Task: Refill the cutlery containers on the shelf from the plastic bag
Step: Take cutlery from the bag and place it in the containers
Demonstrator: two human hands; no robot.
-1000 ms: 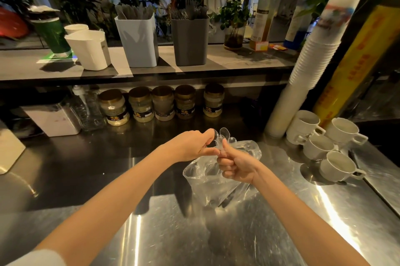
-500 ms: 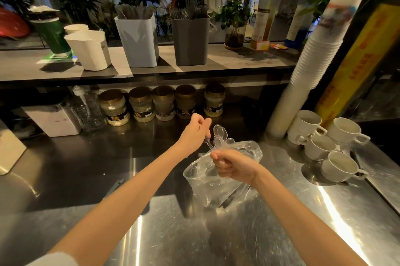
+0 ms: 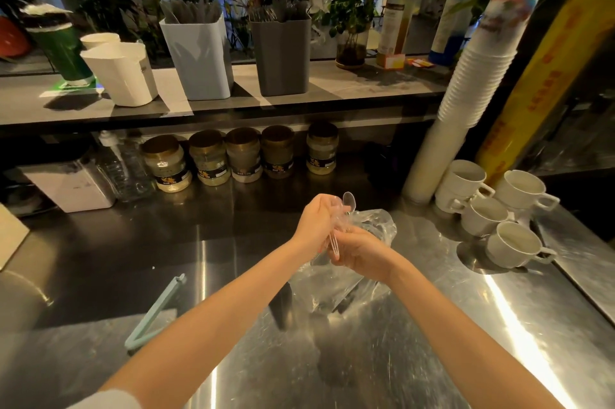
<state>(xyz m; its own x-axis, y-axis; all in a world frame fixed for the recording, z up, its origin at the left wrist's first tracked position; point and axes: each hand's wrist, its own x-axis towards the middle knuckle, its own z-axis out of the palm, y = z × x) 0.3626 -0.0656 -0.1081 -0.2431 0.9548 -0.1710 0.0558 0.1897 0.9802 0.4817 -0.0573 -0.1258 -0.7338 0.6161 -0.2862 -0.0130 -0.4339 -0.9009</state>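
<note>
On the steel worktop point(image 3: 233, 275) stands a crumpled clear plastic bag point(image 3: 349, 285), held up at its open top by two bare hands that touch each other. Just above the bag's mouth, the left hand point(image 3: 316, 225) has its fingers curled round a small bundle of clear plastic spoons point(image 3: 348, 201); one spoon bowl pokes up past the fingers and the handles point down. The right hand point(image 3: 361, 250) is curled round the gathered upper part of the bag. Left of the bag, well apart, a pale green clip point(image 3: 156, 312) lies on the worktop. Beyond the bag, a row of gold-lidded jars point(image 3: 244, 155) stands under a shelf point(image 3: 366, 85). On that shelf, above and behind the bag, are a white container point(image 3: 199, 59) of cutlery, a grey container point(image 3: 283, 55) holding forks, and a smaller white tub point(image 3: 123, 75). Right of the bag are white mugs point(image 3: 512, 242) and a tall leaning stack of paper cups point(image 3: 472, 82).
</note>
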